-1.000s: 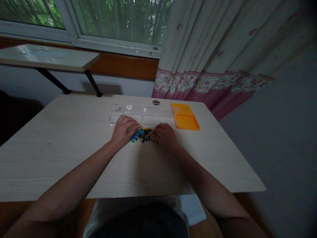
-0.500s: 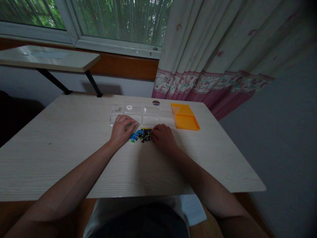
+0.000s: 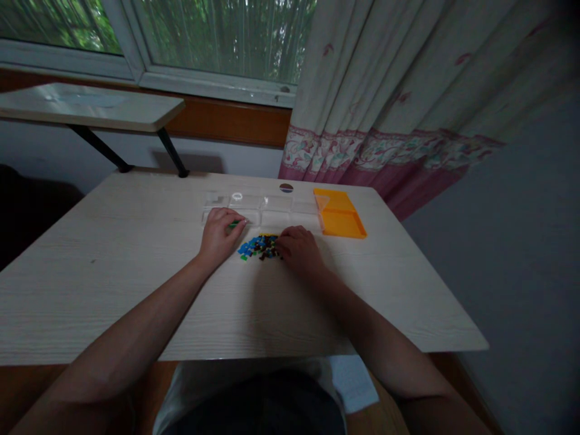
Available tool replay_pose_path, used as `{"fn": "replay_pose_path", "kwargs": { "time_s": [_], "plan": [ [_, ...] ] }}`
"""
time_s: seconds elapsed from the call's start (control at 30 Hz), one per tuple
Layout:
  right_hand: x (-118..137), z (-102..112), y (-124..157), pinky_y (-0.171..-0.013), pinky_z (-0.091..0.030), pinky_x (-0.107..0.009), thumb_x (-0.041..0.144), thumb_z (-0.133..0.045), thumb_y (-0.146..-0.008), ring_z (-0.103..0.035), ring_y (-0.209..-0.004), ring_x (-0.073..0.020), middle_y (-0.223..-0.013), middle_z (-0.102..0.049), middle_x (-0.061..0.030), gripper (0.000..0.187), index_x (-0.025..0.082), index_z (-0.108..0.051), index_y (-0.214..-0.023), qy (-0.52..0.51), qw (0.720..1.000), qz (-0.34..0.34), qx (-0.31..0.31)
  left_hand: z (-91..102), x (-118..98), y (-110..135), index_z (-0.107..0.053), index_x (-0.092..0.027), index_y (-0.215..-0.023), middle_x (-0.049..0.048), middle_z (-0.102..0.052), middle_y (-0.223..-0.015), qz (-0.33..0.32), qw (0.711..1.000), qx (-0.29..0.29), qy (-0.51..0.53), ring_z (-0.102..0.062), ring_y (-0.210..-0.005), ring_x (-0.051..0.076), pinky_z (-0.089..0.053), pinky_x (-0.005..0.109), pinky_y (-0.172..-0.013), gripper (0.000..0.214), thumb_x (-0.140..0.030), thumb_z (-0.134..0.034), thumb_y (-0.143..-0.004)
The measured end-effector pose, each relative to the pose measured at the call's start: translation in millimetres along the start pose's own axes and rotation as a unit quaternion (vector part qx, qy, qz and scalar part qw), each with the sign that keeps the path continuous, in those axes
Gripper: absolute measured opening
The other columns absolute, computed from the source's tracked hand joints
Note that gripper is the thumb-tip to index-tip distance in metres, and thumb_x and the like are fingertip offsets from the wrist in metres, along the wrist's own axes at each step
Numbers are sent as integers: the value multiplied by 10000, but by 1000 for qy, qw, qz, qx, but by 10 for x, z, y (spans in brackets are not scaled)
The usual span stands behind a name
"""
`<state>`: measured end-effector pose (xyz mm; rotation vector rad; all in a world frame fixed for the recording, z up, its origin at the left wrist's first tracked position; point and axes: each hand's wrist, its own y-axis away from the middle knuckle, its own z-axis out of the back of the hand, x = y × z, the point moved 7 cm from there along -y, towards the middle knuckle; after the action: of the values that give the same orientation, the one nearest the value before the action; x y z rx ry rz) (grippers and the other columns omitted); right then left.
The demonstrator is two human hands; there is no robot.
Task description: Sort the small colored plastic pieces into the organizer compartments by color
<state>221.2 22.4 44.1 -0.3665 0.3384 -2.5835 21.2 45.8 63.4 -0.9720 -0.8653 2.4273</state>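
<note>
A loose pile of small building bricks [image 3: 260, 246], blue, dark brown, yellow and green, lies on the table. My left hand [image 3: 221, 232] is closed, with a small green brick [image 3: 234, 223] pinched between thumb and fingers, left of and just beyond the pile. Its fingers reach over the near edge of a clear plastic compartment box [image 3: 275, 219]. My right hand [image 3: 299, 248] rests on the pile's right side, fingers curled down among the bricks. What its fingertips hold, if anything, is hidden.
Right of the clear box sits an orange divided tray [image 3: 347, 223]. A small round dark sticker [image 3: 286, 188] is behind the box. A raised shelf [image 3: 90, 109] on black legs stands at the back left of the pale wooden table [image 3: 136, 272]. Curtains [image 3: 344, 145] hang behind.
My left hand has shifted slightly away from the pile, still pinching the green brick. My right hand stays at the pile's right side with little visible change.
</note>
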Motion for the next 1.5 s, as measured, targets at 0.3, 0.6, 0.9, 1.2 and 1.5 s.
{"fn": "replay_pose_path", "kwargs": {
  "time_s": [0.3,0.6,0.9,1.2,1.5],
  "plan": [
    [25,-4,8,-877,-368,-348,243,-594,-888,-502,-1024,-224,-1073,-631,-67,164,215,-678,-1026,25,1000,-1,2,-16,-4,4,-698,-216,-871,38,-672,-905,10,1000,13,-8,-567,-928,208,-412,388,-906,183,-355,-583,-898],
    [28,-21,3,-871,-375,-356,231,-586,-890,-504,-999,-222,-1044,-633,-70,127,209,-696,-948,3,1000,1,1,-19,-4,10,-697,-216,-868,37,-665,-896,7,1000,8,-5,-562,-926,207,-419,397,-895,180,-356,-589,-895],
    [-114,35,-28,-904,-407,-350,235,-615,-872,-554,-951,-200,-955,-664,-72,120,184,-723,-882,-109,992,-24,-65,6,134,-9,-712,-221,-858,44,-662,-914,36,999,-3,-10,-554,-963,225,-405,432,-934,163,-359,-626,-864],
    [-126,60,-15,-885,-439,-340,221,-630,-856,-571,-925,-195,-923,-669,-66,103,199,-730,-865,-158,983,-37,-91,-27,425,19,-728,-216,-939,95,-642,-996,57,997,-35,-42,-522,-1029,255,-398,510,-960,160,-296,-605,-877],
    [-166,92,-33,-836,-467,-327,263,-635,-840,-597,-860,-176,-851,-668,-44,109,202,-715,-796,-245,960,-84,-103,-35,87,5,-695,-237,-1068,66,-623,-1036,4,999,28,-27,-520,-1052,235,-392,446,-981,224,-280,-550,-902]
  ]
}}
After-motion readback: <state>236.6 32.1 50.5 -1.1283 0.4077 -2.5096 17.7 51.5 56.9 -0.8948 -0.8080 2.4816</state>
